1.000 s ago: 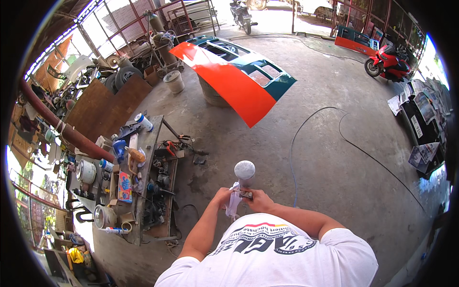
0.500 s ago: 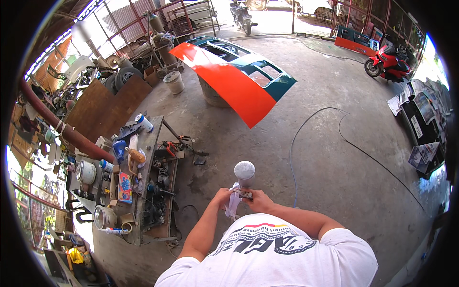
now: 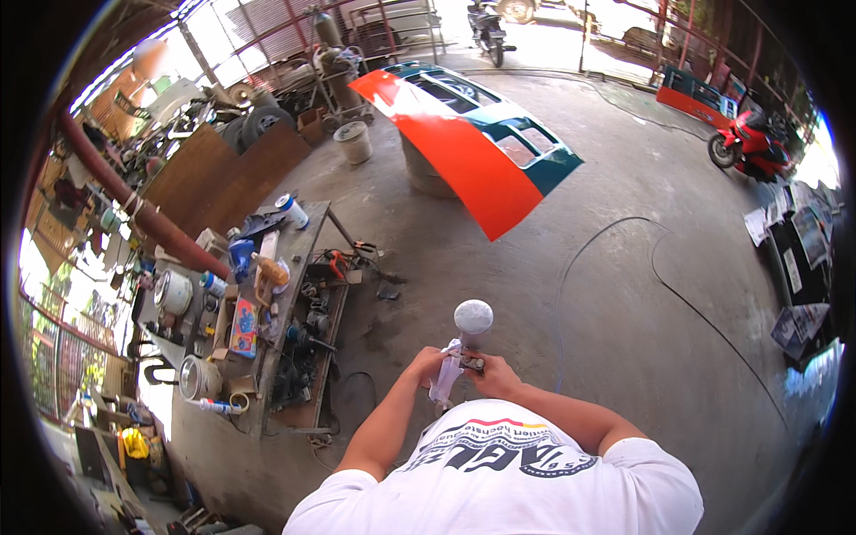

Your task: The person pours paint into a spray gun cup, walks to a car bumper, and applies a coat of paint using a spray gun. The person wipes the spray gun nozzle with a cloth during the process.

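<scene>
In front of my chest I hold a spray gun with a pale round-lidded cup on top. My right hand is closed around the gun's metal body, just below the cup. Close beside it, my left hand is closed on a thin whitish cloth, which hangs down between the hands against the gun. The left fingertips are partly hidden by the cloth. Farther ahead, a large orange and dark green vehicle panel with window-like cutouts rests on a drum.
A cluttered workbench on my left carries cans, bottles and a box. A hose curves over the concrete floor. A bucket stands left of the panel. Paper-covered dark parts and a red motorcycle are at right.
The view has turned slightly left, so the bench, panel and hands appear farther right. Both hands keep their hold on the spray gun and cloth.
</scene>
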Action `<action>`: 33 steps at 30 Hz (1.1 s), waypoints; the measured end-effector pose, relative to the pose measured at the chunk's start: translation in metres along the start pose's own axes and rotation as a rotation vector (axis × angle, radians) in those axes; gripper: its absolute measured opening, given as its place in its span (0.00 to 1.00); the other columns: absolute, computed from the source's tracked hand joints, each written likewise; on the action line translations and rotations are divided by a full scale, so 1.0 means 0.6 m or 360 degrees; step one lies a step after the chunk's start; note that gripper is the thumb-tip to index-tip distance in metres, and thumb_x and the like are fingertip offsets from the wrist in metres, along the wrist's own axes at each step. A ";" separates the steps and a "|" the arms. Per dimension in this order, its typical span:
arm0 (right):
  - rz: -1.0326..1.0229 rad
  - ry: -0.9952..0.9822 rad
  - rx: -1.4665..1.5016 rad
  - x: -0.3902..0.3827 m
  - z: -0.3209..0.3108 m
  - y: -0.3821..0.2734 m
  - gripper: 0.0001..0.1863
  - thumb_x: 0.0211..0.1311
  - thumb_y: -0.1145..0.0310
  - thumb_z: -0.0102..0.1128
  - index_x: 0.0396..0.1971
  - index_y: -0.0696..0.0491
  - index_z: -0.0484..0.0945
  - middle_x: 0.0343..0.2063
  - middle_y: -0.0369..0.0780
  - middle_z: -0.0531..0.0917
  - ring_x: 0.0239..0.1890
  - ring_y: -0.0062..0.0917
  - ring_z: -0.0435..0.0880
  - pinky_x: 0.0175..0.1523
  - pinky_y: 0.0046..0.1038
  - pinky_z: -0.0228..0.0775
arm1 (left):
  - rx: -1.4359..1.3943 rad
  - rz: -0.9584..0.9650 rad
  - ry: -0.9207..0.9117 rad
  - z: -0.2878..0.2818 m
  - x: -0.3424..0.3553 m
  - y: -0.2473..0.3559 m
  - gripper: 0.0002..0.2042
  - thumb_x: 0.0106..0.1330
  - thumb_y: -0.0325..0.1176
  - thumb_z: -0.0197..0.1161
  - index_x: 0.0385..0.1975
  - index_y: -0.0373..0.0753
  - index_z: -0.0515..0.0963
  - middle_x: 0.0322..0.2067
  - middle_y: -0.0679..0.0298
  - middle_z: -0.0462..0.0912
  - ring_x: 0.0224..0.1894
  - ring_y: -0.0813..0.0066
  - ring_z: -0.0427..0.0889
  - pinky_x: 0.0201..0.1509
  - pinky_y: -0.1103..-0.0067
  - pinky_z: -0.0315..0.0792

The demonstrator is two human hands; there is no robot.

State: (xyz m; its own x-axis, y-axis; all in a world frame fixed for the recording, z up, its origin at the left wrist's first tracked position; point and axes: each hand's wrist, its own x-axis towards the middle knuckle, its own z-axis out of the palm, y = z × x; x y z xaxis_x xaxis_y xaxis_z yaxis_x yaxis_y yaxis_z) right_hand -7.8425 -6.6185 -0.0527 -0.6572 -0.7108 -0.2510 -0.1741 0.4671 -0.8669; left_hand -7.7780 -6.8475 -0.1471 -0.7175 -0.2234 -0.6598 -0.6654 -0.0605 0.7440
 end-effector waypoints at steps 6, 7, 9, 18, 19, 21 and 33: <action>-0.0145 0.0049 0.0060 0.006 0.015 0.003 0.22 0.63 0.67 0.65 0.58 0.50 0.79 0.37 0.53 0.87 0.39 0.44 0.88 0.46 0.36 0.77 | -0.0062 0.0001 0.0005 -0.003 -0.021 0.014 0.20 0.66 0.46 0.66 0.35 0.30 0.84 0.32 0.57 0.85 0.33 0.66 0.84 0.33 0.64 0.77; -0.0202 0.0055 0.0062 0.009 0.016 0.000 0.22 0.63 0.68 0.65 0.58 0.50 0.79 0.36 0.53 0.86 0.39 0.44 0.88 0.46 0.36 0.77 | -0.0058 -0.0001 0.0032 -0.008 -0.021 0.009 0.20 0.66 0.47 0.67 0.35 0.30 0.84 0.32 0.58 0.85 0.33 0.66 0.84 0.33 0.64 0.77; -0.0215 0.0055 0.0060 0.006 0.009 0.001 0.22 0.63 0.68 0.65 0.58 0.50 0.79 0.36 0.53 0.86 0.40 0.45 0.88 0.46 0.37 0.77 | -0.0034 -0.0032 0.0013 0.000 -0.022 0.018 0.22 0.65 0.49 0.67 0.34 0.30 0.84 0.32 0.58 0.85 0.32 0.66 0.84 0.33 0.63 0.77; -0.0127 0.0000 0.0016 0.007 0.003 -0.009 0.22 0.63 0.66 0.64 0.58 0.49 0.79 0.35 0.53 0.86 0.37 0.49 0.86 0.45 0.38 0.76 | -0.0101 -0.0010 0.0013 -0.001 -0.015 0.004 0.22 0.66 0.48 0.65 0.33 0.29 0.83 0.28 0.57 0.84 0.31 0.64 0.85 0.31 0.66 0.77; -0.0159 0.0020 0.0011 0.007 0.006 -0.006 0.22 0.63 0.66 0.64 0.58 0.49 0.78 0.36 0.53 0.86 0.38 0.49 0.86 0.46 0.38 0.76 | -0.0102 -0.0013 0.0014 0.000 -0.016 0.002 0.22 0.66 0.48 0.65 0.34 0.29 0.83 0.28 0.57 0.84 0.31 0.65 0.85 0.32 0.67 0.77; -0.0248 0.0052 -0.0006 0.016 0.010 0.000 0.22 0.64 0.66 0.64 0.58 0.50 0.78 0.37 0.52 0.86 0.39 0.48 0.85 0.47 0.38 0.76 | 0.0064 0.0061 0.0150 -0.004 -0.021 0.011 0.22 0.66 0.49 0.64 0.35 0.29 0.84 0.28 0.55 0.85 0.30 0.66 0.85 0.34 0.68 0.77; -0.0243 -0.0138 -0.0456 0.027 0.047 -0.006 0.22 0.63 0.64 0.62 0.58 0.48 0.78 0.44 0.50 0.85 0.48 0.50 0.83 0.52 0.44 0.75 | 0.1046 0.1352 0.0986 0.011 -0.167 0.261 0.27 0.63 0.57 0.65 0.50 0.39 0.82 0.49 0.52 0.84 0.45 0.58 0.86 0.48 0.69 0.79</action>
State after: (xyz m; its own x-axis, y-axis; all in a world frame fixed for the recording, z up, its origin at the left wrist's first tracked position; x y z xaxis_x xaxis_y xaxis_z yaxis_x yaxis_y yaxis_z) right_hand -7.8318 -6.6463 -0.0660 -0.5449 -0.8202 -0.1740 -0.4730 0.4720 -0.7440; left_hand -7.8115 -6.8281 0.0349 -0.8724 -0.3863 0.2994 -0.1428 0.7873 0.5998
